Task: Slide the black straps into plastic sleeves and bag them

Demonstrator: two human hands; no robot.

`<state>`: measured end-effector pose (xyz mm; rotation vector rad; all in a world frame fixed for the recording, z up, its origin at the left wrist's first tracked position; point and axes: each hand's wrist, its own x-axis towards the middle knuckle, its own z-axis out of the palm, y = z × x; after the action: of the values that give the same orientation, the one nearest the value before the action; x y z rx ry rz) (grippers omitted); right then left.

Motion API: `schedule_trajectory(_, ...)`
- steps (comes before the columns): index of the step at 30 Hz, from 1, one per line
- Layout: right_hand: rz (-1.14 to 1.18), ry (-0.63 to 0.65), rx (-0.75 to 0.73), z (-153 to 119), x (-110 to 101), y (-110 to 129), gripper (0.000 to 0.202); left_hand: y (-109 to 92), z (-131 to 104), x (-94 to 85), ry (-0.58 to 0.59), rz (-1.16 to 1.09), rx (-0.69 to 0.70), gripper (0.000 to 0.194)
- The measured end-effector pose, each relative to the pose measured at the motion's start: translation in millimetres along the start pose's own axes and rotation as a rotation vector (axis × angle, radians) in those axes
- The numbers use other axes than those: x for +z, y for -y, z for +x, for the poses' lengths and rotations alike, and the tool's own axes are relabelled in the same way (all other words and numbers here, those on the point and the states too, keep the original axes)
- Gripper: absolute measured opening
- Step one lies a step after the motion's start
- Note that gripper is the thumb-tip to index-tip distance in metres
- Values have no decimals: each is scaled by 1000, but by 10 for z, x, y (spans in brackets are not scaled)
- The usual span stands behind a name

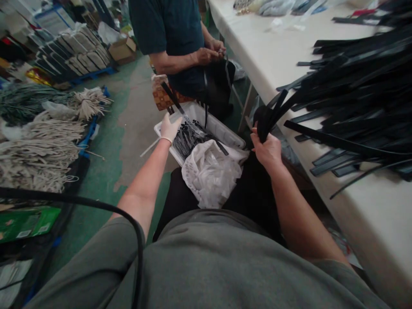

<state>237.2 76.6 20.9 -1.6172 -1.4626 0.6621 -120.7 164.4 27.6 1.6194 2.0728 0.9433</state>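
My left hand point(170, 127), in a pale glove, is at the left rim of a white crate point(222, 128); what its fingers hold, if anything, is too small to tell. Inside the crate lie many thin black strips point(188, 139). A white bag of clear plastic pieces point(214, 171) rests at its near side, by my lap. Beside the table edge, my right hand point(268, 151) is closed around a bundle of black straps point(265, 122). A large pile of black straps point(360, 94) covers the right part of the table.
The white table point(257, 47) runs along the right. Across the crate sits a person in a dark shirt point(180, 34), both hands together on something small. Bundles of pale cords point(41, 150) lie on the left, with a cardboard box point(122, 50) farther back. A black cable crosses the lower left.
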Motion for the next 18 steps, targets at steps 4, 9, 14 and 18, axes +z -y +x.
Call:
schedule_trajectory(4,271,192,275,-431,-82,-27,48,170,-870,279,417,183,46,40)
schedule_trajectory(9,567,471,453,-869,-65,4,48,170,-1462,719,643,327,68,53)
schedule_trajectory(14,578,568,515,-1110,119,-50,40,85,-1349,1173,718,323,-113,69)
schedule_trajectory(18,589,590,514,-1178,185,-82,33,74,-1316,1276,694,166,-46,63)
